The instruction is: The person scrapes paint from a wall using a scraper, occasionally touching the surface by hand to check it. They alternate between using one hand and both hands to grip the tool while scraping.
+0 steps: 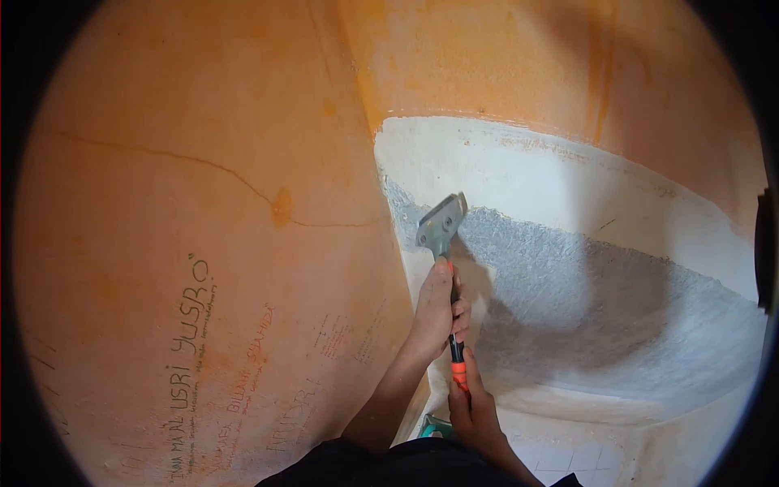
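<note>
A scraper (pixel 441 225) with a wide grey metal head and a black and orange handle is held in both hands. My left hand (pixel 436 307) wraps the upper handle just below the head, thumb laid along it. Lower down, my right hand (pixel 475 406) grips the orange end of the handle. The scraper's head overlaps the border between a white painted band (pixel 503 158) and a rough grey bare patch (pixel 560 276) on the wall, close to the corner.
An orange wall (pixel 203 105) with a crack and handwritten lettering (pixel 195 349) stands on the left, meeting the scraped wall at a corner. White tiles (pixel 568 460) show at the bottom right. A green item (pixel 436 426) is partly hidden below my hands. Something dark (pixel 765 252) stands at the right edge.
</note>
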### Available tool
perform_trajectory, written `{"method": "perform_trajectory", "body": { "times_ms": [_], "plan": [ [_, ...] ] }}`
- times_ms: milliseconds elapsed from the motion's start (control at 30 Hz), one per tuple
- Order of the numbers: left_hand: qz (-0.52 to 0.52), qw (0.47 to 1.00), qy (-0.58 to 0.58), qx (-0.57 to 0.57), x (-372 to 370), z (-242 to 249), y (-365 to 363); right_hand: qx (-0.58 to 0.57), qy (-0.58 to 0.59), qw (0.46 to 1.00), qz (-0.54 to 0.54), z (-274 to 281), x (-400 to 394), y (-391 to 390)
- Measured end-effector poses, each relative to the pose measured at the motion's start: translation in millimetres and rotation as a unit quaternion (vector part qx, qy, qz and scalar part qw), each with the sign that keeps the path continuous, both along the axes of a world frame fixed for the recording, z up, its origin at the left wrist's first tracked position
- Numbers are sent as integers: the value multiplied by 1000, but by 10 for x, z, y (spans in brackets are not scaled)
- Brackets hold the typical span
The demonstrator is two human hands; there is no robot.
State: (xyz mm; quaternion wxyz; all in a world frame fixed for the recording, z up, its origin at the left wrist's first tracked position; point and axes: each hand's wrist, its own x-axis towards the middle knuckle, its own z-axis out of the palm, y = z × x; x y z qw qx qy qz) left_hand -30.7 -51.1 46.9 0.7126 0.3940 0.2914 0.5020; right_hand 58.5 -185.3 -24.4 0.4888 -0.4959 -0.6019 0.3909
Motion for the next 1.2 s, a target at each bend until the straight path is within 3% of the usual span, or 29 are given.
{"method": "perform_trajectory", "body": {
  "times_ms": [200, 233, 333, 533, 633, 700, 1067, 1133, 1200],
  "plan": [
    [42, 998, 1, 43, -55, 192, 139, 18, -25, 999, 19, 139, 62, 152],
    [30, 1000, 2, -7, -64, 183, 119, 28, -31, 999, 19, 142, 53, 173],
    [-3, 999, 27, 20, 34, 44, 21, 56, -6, 998, -18, -48, 26, 27],
    [31, 999, -4, 27, 2, 267, 74, 3, -47, 998, 30, 169, 119, 150],
    [-16, 1000, 9, -10, 45, 158, -16, 96, -28, 995, 4, 58, 106, 110],
    [-7, 1000, -3, -6, 50, 194, 9, 6, -53, 998, 26, 146, 189, 83],
    [35, 999, -34, 5, -2, 322, 54, 26, -52, 998, 36, 259, 205, 131],
    [5, 998, -31, -54, 29, 331, -20, 35, -64, 997, 40, 283, 203, 102],
    [-8, 999, -31, -42, 96, 289, -19, 21, -36, 999, 23, 235, 251, 12]
  ]
}}
